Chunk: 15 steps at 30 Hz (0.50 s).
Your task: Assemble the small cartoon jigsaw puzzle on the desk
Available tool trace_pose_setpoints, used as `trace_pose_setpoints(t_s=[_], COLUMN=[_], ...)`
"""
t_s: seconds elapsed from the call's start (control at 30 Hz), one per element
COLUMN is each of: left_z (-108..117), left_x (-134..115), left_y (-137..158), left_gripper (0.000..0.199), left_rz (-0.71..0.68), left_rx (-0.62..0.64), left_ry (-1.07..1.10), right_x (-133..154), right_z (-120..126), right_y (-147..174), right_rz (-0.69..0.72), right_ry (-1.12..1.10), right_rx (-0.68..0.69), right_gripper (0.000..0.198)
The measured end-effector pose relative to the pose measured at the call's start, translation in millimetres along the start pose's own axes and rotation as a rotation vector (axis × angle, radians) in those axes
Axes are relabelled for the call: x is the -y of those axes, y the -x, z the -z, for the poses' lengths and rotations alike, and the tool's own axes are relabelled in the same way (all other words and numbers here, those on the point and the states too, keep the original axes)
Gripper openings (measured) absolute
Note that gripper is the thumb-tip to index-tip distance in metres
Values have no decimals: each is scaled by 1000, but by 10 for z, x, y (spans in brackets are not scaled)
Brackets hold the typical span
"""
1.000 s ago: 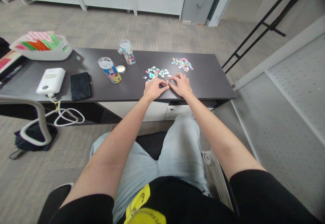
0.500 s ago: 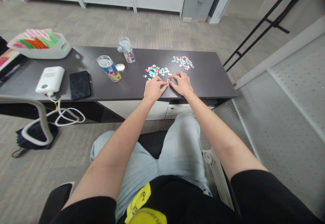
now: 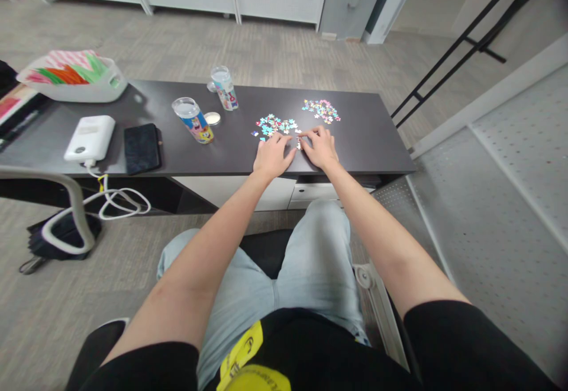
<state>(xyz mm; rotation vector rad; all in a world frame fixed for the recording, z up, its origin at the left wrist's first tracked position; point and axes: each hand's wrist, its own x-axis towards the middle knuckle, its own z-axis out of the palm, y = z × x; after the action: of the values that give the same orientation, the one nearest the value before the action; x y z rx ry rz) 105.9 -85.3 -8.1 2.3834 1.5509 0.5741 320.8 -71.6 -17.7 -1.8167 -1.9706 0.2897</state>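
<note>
A short strip of small jigsaw pieces (image 3: 299, 143) lies on the dark table between my hands. Against its right side, my right hand (image 3: 321, 147) has its thumb and forefinger closed on the pieces. My left hand (image 3: 271, 156) rests just to the left, thumb and fingers apart and nothing visible between them. Beyond my fingers spreads a pile of loose, mostly blue and white jigsaw pieces (image 3: 274, 123). A second, multicoloured pile of jigsaw pieces (image 3: 322, 110) lies farther back to the right. The fingertips partly hide the strip.
Two clear printed cups (image 3: 194, 121) (image 3: 225, 88) stand left of the piles, near a round lid (image 3: 212, 118). Farther left are a black phone (image 3: 142, 149), a white power bank (image 3: 90, 138) with a cable, and a white basket (image 3: 89, 90). A perforated panel (image 3: 497, 202) stands at right.
My left thumb and fingers have parted and drawn slightly away from the strip, so more of it shows. My right hand stays beside the pieces. The view has shifted a little.
</note>
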Motion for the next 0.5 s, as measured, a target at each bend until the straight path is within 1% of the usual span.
trace_pose_setpoints(t_s=[0.07, 0.1, 0.3, 0.4, 0.5], left_z=[-4, -7, -59, -97, -128], left_x=[9, 10, -24, -16, 21], left_y=[-69, -115, -480, -600, -603], left_gripper=[52, 53, 56, 46, 34], left_rz=[71, 84, 19, -3, -26], left_rx=[-9, -6, 13, -5, -45], left_ry=[-3, -6, -51, -53, -36], right_x=[7, 11, -5, -44, -81], right_z=[-7, -9, -29, -55, -79], right_y=[-1, -1, -21, -46, -63], right_rz=[-14, -17, -30, -38, -39], right_ry=[4, 7, 28, 36, 31], right_rx=[-10, -14, -22, -15, -13], right_gripper=[41, 42, 55, 57, 54])
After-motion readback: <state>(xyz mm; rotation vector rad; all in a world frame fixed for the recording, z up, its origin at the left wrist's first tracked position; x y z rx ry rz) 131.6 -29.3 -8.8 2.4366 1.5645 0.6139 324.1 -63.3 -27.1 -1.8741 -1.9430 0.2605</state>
